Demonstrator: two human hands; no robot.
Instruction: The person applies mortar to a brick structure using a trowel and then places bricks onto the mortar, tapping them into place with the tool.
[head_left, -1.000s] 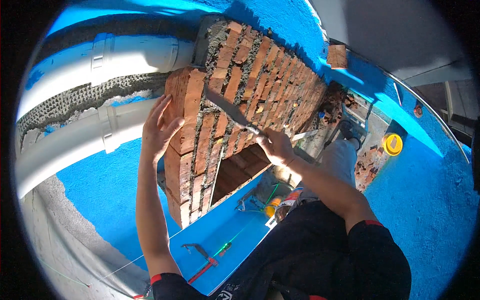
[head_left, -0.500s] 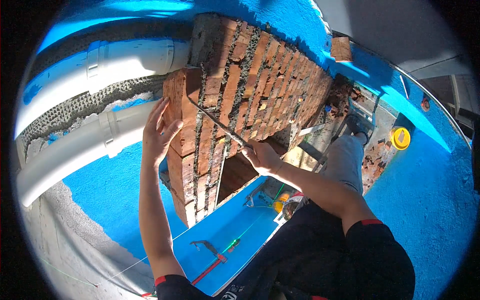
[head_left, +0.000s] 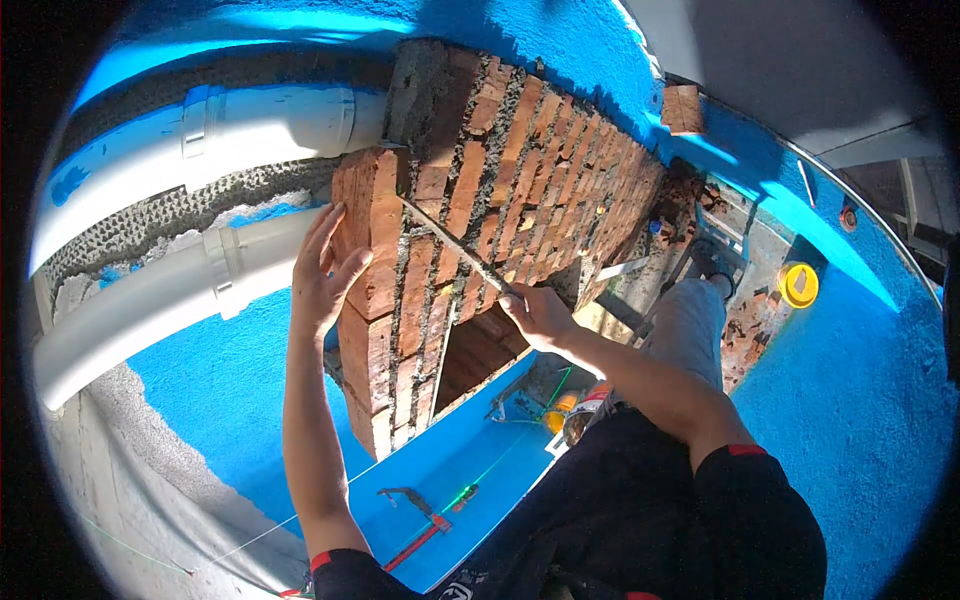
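Two hands are on this brick wall, each doing its own part. My left hand [head_left: 325,272] is spread open, fingers splayed, palm flat against the outer face of the end brick [head_left: 372,225] at the corner of the top course; it grips nothing, it only presses, which I judge keeps that brick from sliding outward while the tool works beside it. My right hand [head_left: 540,315] is closed around the handle of a trowel [head_left: 455,250], whose long narrow blade runs up and to the left across the top of the brick wall [head_left: 520,180], its tip reaching the joint just beside the end brick. Held low and nearly flat like that, the blade can scrape or press the mortar along the joint rather than dig into it.

The wall stands in front of me on a bright blue floor, with grey mortar showing rough between the courses. Two white pipes [head_left: 150,300] run off to the left, meeting the wall's end, so the corner brick sits tight against them. Below the wall, on the blue floor, lie a red-handled tool [head_left: 420,535] and a taut green line [head_left: 500,465]. A yellow round lid or tub [head_left: 798,285] sits well apart to the right, beyond my outstretched leg [head_left: 690,325].
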